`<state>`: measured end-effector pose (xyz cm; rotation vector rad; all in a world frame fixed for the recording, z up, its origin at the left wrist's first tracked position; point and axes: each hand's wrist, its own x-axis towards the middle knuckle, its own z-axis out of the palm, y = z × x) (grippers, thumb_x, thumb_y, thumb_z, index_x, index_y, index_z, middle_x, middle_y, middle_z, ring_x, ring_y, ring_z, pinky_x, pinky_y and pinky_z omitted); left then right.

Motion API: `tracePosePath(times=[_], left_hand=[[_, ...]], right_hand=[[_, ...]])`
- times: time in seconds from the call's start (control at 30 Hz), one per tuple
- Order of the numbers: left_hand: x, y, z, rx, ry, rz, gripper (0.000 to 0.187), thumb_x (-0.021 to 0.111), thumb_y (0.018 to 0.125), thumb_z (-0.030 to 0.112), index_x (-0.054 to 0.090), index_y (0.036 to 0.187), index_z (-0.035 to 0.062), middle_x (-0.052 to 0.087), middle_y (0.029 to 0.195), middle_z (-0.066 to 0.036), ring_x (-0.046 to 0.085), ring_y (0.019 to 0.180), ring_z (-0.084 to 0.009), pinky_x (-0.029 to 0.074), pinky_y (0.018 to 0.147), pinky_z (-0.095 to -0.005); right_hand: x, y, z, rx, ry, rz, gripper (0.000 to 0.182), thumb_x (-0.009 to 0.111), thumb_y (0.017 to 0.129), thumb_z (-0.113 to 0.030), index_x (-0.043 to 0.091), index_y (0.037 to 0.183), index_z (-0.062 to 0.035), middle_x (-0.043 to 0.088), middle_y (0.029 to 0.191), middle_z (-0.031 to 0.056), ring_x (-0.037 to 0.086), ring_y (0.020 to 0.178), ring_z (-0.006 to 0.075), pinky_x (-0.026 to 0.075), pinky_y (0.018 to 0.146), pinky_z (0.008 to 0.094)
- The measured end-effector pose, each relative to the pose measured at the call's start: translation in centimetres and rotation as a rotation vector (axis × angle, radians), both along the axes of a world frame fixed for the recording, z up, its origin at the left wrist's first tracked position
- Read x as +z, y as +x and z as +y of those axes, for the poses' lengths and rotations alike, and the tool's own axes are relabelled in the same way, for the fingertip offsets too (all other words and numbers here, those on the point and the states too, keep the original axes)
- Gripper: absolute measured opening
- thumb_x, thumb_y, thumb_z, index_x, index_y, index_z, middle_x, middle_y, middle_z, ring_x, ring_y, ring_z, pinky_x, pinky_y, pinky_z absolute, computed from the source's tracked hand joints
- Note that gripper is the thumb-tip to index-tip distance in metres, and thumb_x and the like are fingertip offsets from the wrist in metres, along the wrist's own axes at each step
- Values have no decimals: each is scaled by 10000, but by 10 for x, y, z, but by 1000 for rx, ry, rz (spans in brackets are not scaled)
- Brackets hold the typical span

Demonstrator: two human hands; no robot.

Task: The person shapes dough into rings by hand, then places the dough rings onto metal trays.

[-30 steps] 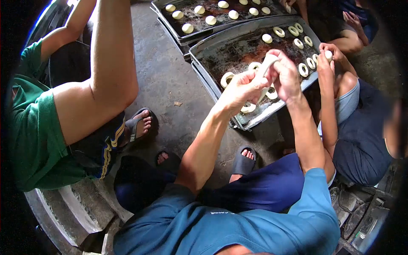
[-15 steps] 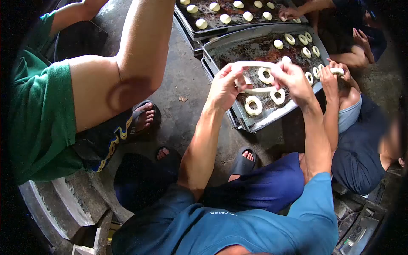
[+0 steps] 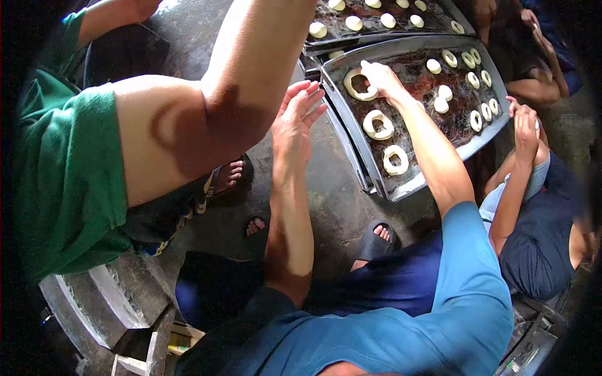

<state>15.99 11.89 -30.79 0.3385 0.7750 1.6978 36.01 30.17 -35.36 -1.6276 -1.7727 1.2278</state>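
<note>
My right hand (image 3: 381, 83) is at the upper left corner of the near baking tray (image 3: 433, 166), its fingers closed on the right side of a large dough ring (image 3: 348, 83) that lies on the tray. Two more dough rings, an upper one (image 3: 369, 125) and a lower one (image 3: 388, 162), lie below it along the tray's left side. My left hand (image 3: 295, 119) hangs just left of the tray, fingers spread and nothing in it. Round dough balls (image 3: 445, 93) sit mid-tray, and several smaller dough rings (image 3: 473, 79) lie toward the right.
A second tray (image 3: 401, 34) with rows of dough balls stands behind. Close on the left is a person's bent arm in a green sleeve (image 3: 75, 163). At the right sits another person, whose hands (image 3: 525, 135) are by the tray's edge. A sandalled foot (image 3: 376, 241) is below.
The dough ring that both my hands held stretched in the air now lies on the tray. My left hand has let go and moved left; my right hand has reached to the far left corner.
</note>
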Motion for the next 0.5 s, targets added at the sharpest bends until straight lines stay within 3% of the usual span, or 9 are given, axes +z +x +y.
tracePosePath(times=[0.03,0.07,0.13,0.2,0.23,0.3,0.37,0.43,0.5], left_hand=[[-2,3,4,-10,-11,23,265,528,914,138,526,1137,-5,597,1142,-178,590,1068,-275,497,879,-408],[0,9,8,-20,-22,45,267,523,915,137,523,1141,-5,597,1143,-180,584,1077,-278,491,885,-411],[4,33,22,-52,-38,123,294,521,913,157,517,1156,-8,588,1159,-175,567,1104,-280,461,918,-417],[4,54,32,-66,-19,144,302,521,916,168,516,1162,-7,586,1163,-165,561,1112,-279,453,923,-410],[7,60,36,-70,-17,146,301,519,918,171,518,1163,-4,588,1162,-160,561,1113,-277,452,922,-405],[13,73,43,-78,-13,166,290,511,926,175,528,1159,3,596,1153,-146,568,1100,-267,451,917,-392],[15,89,43,-97,6,172,286,511,926,173,532,1156,5,599,1147,-143,573,1092,-262,453,912,-390],[19,106,41,-123,20,170,273,517,923,162,542,1149,10,608,1133,-139,583,1072,-252,459,901,-380],[26,124,43,-204,10,180,283,534,920,180,543,1158,27,610,1133,-132,585,1067,-251,461,897,-371]], right_hand=[[-15,11,13,52,75,-160,368,538,904,-371,593,858,-10,598,708,108,564,571,171,430,499,295],[-22,11,18,366,645,-441,381,498,906,-369,587,924,1,614,791,156,600,710,259,475,650,403],[17,34,15,97,48,-278,393,585,827,-240,533,1140,-8,621,823,177,614,640,240,497,571,360],[14,84,32,58,355,-457,392,577,832,-238,533,1177,-57,635,921,217,633,783,347,509,709,419],[21,108,39,68,448,-534,413,492,854,-272,524,1217,-79,625,1048,234,602,1005,381,476,854,458],[31,168,58,-94,524,-639,384,473,855,-252,532,1199,-92,628,1033,242,618,962,383,488,830,459],[65,219,45,-353,247,-817,334,459,861,-292,585,1056,-50,638,1033,221,630,953,368,491,813,479],[62,271,42,-349,72,-899,541,615,780,-467,605,1157,-78,617,1121,221,607,1053,341,470,887,444],[60,287,39,-330,18,-898,634,625,756,-508,574,1231,-91,613,1136,217,576,1111,324,437,948,405]])
